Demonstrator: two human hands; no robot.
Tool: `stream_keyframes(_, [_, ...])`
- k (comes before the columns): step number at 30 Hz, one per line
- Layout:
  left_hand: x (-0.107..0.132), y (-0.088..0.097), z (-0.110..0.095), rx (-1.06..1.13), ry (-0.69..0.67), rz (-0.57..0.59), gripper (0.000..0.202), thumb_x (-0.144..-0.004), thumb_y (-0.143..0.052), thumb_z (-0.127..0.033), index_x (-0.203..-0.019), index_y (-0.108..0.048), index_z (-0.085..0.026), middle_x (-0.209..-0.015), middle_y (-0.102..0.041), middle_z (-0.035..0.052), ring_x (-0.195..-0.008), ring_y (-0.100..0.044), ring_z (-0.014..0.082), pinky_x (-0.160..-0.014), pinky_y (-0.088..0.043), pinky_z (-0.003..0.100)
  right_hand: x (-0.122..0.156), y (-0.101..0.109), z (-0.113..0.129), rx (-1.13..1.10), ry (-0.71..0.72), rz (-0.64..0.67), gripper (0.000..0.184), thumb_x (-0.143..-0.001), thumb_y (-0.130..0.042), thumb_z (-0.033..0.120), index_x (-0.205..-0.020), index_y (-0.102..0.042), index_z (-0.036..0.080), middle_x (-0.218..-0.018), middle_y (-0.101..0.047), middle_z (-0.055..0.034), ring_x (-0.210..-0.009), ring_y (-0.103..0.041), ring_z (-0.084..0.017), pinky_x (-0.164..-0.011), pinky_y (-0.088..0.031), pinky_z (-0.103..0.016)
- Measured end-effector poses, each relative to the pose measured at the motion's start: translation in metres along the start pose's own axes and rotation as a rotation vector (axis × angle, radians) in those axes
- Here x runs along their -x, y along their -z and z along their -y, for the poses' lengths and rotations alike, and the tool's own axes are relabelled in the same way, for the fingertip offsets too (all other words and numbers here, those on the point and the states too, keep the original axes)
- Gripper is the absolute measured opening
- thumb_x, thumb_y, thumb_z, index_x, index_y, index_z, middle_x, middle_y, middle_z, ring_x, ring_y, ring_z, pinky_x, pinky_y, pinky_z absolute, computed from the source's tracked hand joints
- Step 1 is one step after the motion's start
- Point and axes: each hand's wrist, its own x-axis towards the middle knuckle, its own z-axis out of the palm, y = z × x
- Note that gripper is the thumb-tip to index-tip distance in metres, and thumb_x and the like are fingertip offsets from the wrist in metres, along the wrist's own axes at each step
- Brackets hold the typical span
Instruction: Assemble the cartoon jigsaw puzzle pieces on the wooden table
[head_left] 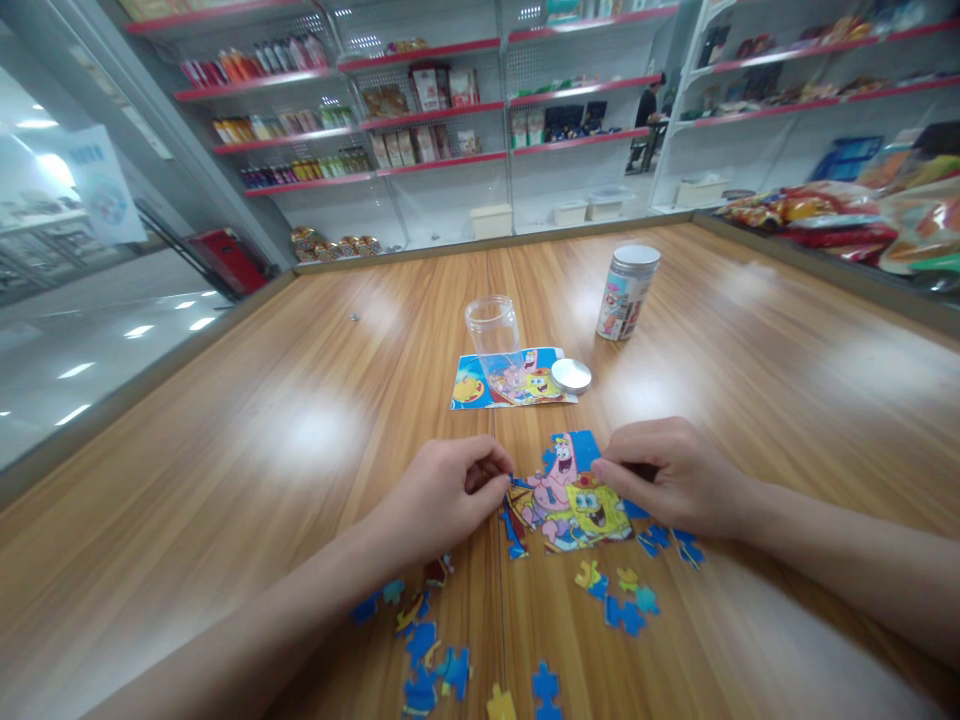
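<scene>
A partly joined jigsaw puzzle (577, 495) with a pink and a yellow cartoon figure lies flat on the table. At its left edge, my left hand (457, 490) has thumb and forefinger pinched on a small dark-blue puzzle piece, mostly hidden by the fingertips. My right hand (671, 475) is closed, its thumb and curled fingers gripping the puzzle's upper right edge. Loose blue pieces (654, 540) lie under and beside the right hand. Nearer to me are more blue pieces (626, 615), a yellow piece (501, 703) and another scattered group (421, 645).
Beyond the puzzle, an open clear jar (495, 330) stands on a picture sheet (469, 390), with a silver lid (571, 376) at the sheet's right edge. A lidded printed jar (628, 293) stands farther right. Stocked shelves (442, 105) line the back; packaged goods (832, 220) are right.
</scene>
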Motion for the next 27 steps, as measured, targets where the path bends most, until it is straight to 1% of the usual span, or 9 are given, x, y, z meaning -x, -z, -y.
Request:
stream_keyframes(6, [0.0006,0.0011,-0.0032,-0.142,-0.030,-0.013,0.011,-0.087,-0.058,-0.023,-0.089,-0.068,-0.017,-0.069,-0.061,0.0000,-0.059,-0.050,0.0107,-0.055,-0.039,0.023,-0.0001,0.0001,0.0002,0.005,-0.001,0.012,0.039,-0.095,-0.055,0.023,-0.059,-0.043,0.017,-0.056,-0.038,0.0044,-0.053,-0.033,-0.008,-0.054,-0.024,-0.027])
stream_keyframes(11, [0.0004,0.0062,-0.0050,-0.162,-0.080,-0.068,0.012,-0.089,-0.058,-0.022,-0.094,-0.068,-0.017,-0.079,-0.064,0.0024,-0.067,-0.053,0.0122,-0.062,-0.043,0.026,-0.0009,0.0001,0.0007,0.007,0.007,0.005,0.039,-0.095,-0.055,0.023,-0.059,-0.044,0.017,-0.056,-0.038,0.0041,-0.053,-0.033,-0.008,-0.053,-0.024,-0.027])
stream_keyframes(13, [0.0007,0.0073,-0.0058,-0.159,-0.121,-0.058,0.011,-0.090,-0.058,-0.021,-0.092,-0.069,-0.017,-0.084,-0.064,0.0034,-0.072,-0.055,0.0128,-0.065,-0.044,0.026,-0.0010,-0.0001,0.0010,0.004,0.012,-0.002,0.039,-0.095,-0.055,0.023,-0.059,-0.043,0.017,-0.056,-0.038,0.0042,-0.053,-0.033,-0.008,-0.053,-0.024,-0.027])
stream_keyframes(17, [0.0020,0.0052,-0.0050,-0.163,-0.188,-0.004,0.012,-0.090,-0.059,-0.020,-0.088,-0.070,-0.018,-0.092,-0.063,0.0045,-0.082,-0.059,0.0144,-0.072,-0.047,0.028,-0.0011,-0.0005,0.0014,0.007,0.011,-0.005,0.039,-0.095,-0.055,0.023,-0.059,-0.042,0.017,-0.056,-0.038,0.0043,-0.053,-0.033,-0.008,-0.054,-0.025,-0.027])
stream_keyframes(22, [0.0034,0.0029,-0.0037,-0.195,-0.190,0.008,0.012,-0.091,-0.059,-0.020,-0.089,-0.071,-0.017,-0.092,-0.061,0.0047,-0.084,-0.059,0.0149,-0.075,-0.048,0.030,-0.0016,-0.0002,0.0017,0.016,0.015,-0.006,0.039,-0.095,-0.055,0.023,-0.059,-0.041,0.016,-0.056,-0.038,0.0045,-0.053,-0.033,-0.008,-0.054,-0.024,-0.026])
stream_keyframes(27, [0.0047,0.0043,-0.0056,-0.222,-0.245,-0.006,0.015,-0.092,-0.057,-0.019,-0.094,-0.072,-0.018,-0.095,-0.060,0.0057,-0.086,-0.058,0.0154,-0.075,-0.049,0.031,-0.0010,0.0005,0.0018,0.010,0.007,0.001,0.039,-0.095,-0.055,0.023,-0.059,-0.042,0.016,-0.056,-0.038,0.0045,-0.053,-0.033,-0.008,-0.054,-0.024,-0.026])
